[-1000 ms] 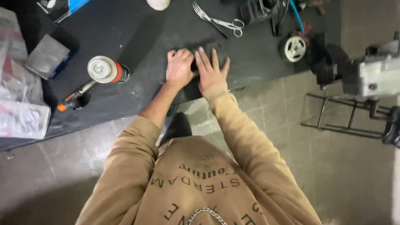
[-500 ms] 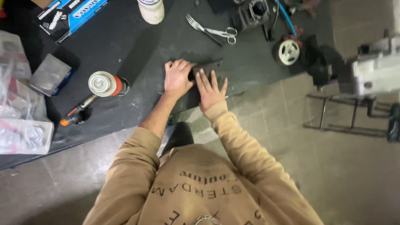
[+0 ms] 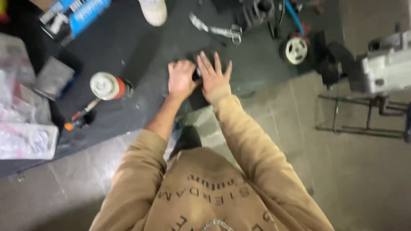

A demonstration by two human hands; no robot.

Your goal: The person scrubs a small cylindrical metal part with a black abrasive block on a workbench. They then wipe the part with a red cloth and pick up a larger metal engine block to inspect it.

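Both my hands rest on a black flat piece lying on the dark rubber mat near its front edge. My left hand has its fingers curled over the piece's left part. Touching it on the right, my right hand lies flat on the piece with its fingers spread. Most of the piece is hidden under the hands, and the picture is blurred. Tan sleeves cover both arms, the left one pushed up.
On the mat lie a white-capped can with a red band, an orange-handled screwdriver, metal scissors, a white wheel, a blue box. Plastic bags sit left. A grey machine on a metal frame stands right on floor tiles.
My left hand's fingers have curled from flat. My right hand stays spread on the black piece. The view has shifted a little, so the things on the mat sit lower in the picture.
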